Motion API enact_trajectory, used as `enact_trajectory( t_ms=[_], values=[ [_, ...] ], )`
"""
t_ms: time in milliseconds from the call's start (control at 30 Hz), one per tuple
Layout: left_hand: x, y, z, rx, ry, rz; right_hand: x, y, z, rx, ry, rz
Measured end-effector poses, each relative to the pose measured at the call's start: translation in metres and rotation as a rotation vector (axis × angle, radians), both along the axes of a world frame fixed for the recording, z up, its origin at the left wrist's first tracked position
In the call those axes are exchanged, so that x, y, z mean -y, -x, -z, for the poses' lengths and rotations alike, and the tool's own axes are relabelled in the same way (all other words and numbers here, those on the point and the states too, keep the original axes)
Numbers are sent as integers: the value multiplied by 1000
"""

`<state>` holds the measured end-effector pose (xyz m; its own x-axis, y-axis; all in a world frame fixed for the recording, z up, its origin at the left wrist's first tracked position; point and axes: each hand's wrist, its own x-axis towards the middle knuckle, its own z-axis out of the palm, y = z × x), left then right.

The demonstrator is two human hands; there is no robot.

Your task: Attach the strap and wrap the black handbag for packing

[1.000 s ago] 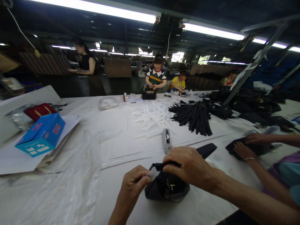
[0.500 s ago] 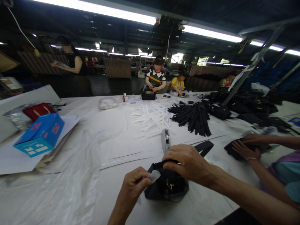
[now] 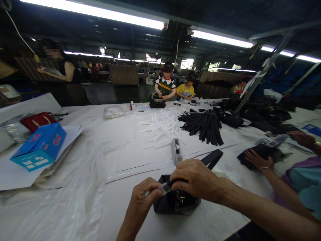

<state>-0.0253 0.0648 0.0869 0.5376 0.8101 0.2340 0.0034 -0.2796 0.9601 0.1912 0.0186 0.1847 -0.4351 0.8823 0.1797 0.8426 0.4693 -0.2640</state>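
Observation:
A small black bag (image 3: 175, 203) with a gold clasp lies on the white table (image 3: 120, 140) in front of me. My left hand (image 3: 144, 199) pinches a small clear piece of tape or film (image 3: 164, 189) at the bag's upper left corner. My right hand (image 3: 198, 179) is curled over the bag's top edge and grips it. The bag's black strap (image 3: 212, 158) runs out to the upper right. A white tape dispenser (image 3: 176, 150) stands just beyond my right hand.
Piles of white strips (image 3: 162, 124) and black straps (image 3: 204, 125) lie mid-table. A blue box (image 3: 40, 145) sits on papers at left, clear plastic sheeting (image 3: 70, 197) beside it. A co-worker's hands (image 3: 258, 160) press black fabric at right. Other people work at the far end.
My left hand has brought the clear piece closer to the bag's corner, under my right fingers. The co-worker's far hand has lifted away to the right. A person in the background walked left.

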Motion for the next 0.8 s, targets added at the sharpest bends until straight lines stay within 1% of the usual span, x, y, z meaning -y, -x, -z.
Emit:
enact_trajectory(
  t_ms=[133,233,300,367,433,467,533,600,700,767,800],
  values=[
    [3,-9,-5,-88,-20,-28,-2,7,1,45,37,6],
    [3,-11,-10,-121,-37,-65,-4,5,-7,50,150,23],
    [0,-8,-10,-143,-25,-81,-6,-5,-18,68,241,97],
    [-4,-2,-8,-175,21,-81,-8,-19,-28,104,315,201],
    [-9,1,-6,-206,84,-55,-10,-29,-34,136,341,270],
    [-11,1,-6,-216,110,-29,-11,-31,-35,151,336,275],
    [-14,-4,-8,-229,146,34,-14,-24,-32,188,306,235],
    [-15,-13,-15,-220,169,84,-18,-9,-26,217,281,160],
    [-18,-23,-27,-140,188,158,-26,7,-20,188,232,78],
    [-22,-23,-30,-97,212,167,-30,3,-21,180,193,75],
    [-24,-21,-29,-94,236,161,-32,-3,-23,186,182,105]
  ],
)
